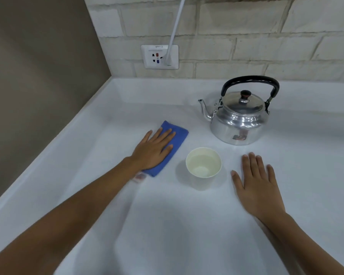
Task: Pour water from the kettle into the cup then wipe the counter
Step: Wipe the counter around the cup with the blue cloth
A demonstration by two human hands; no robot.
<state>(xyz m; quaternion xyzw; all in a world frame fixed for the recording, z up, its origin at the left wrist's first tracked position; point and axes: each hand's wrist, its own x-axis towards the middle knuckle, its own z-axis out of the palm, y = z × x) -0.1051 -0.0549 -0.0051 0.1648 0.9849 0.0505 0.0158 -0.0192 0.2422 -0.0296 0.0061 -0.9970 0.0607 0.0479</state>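
Cup (203,167) holds water, apparently; kettle (239,120) lidded behind it.

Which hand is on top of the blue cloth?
The left hand lies flat on the blue cloth. The right hand rests on the bare counter, on the other side of the cup.

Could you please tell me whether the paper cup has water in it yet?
Yes, partly filled: the upright paper cup shows a clear water line below its rim.
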